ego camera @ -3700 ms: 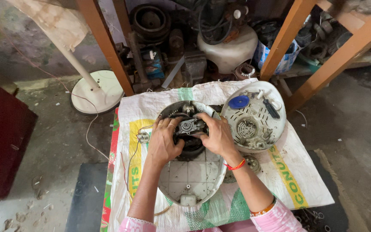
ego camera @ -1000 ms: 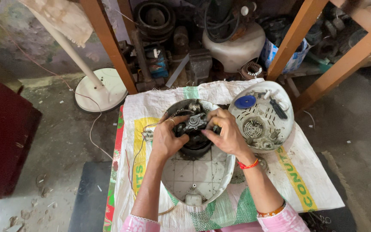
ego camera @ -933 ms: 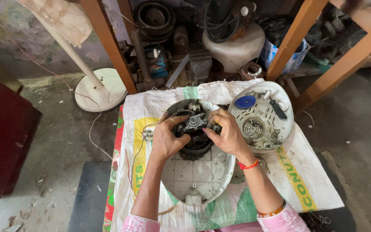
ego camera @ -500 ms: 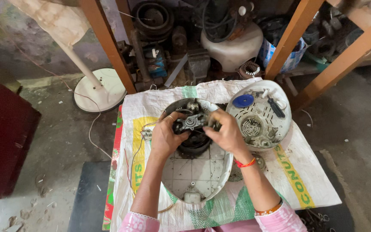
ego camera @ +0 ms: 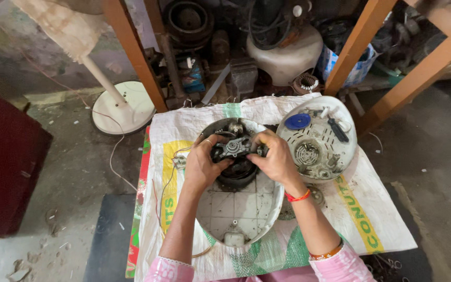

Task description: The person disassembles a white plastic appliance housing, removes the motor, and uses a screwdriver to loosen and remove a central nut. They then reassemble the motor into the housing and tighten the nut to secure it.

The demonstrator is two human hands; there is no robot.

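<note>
Both hands meet over the upper half of a pale oval plastic shell [ego camera: 238, 209] that lies open side up on a woven white sack [ego camera: 371, 209] printed with yellow and green bands. The shell is a shallow dish with a moulded square grid on its floor and a small boxy lug at its 6 o'clock rim; in its 12 o'clock half sits a dark round motor [ego camera: 237, 166], greasy and dull, with a grey cast-metal bracket across its top. The left hand [ego camera: 202, 164] closes on the bracket's 9 o'clock end, fingers curled over it and thumb beneath, a ring on one finger. The right hand [ego camera: 275, 159] grips the 3 o'clock end the same way, fingers wrapped and pressed on the metal; a red band circles that wrist. So the motor is held between both hands, inside the shell; whether it rests on the floor or is lifted clear I cannot tell. A thin pale wire [ego camera: 168, 183] runs from the shell's 9 o'clock side over the sack. At 2 o'clock from the motor lies a second shell, a round cover [ego camera: 317, 138], also open side up, holding a blue disc [ego camera: 297, 121], a dark screwdriver [ego camera: 337, 129] and a round slotted grille [ego camera: 307, 154] with small loose parts by it. At 10 o'clock, off the sack, a white round fan base [ego camera: 123, 107] with a slanting pole stands on the dusty concrete floor. Orange wooden legs [ego camera: 131, 49] frame a heap of dark machine parts at 12 o'clock.
</note>
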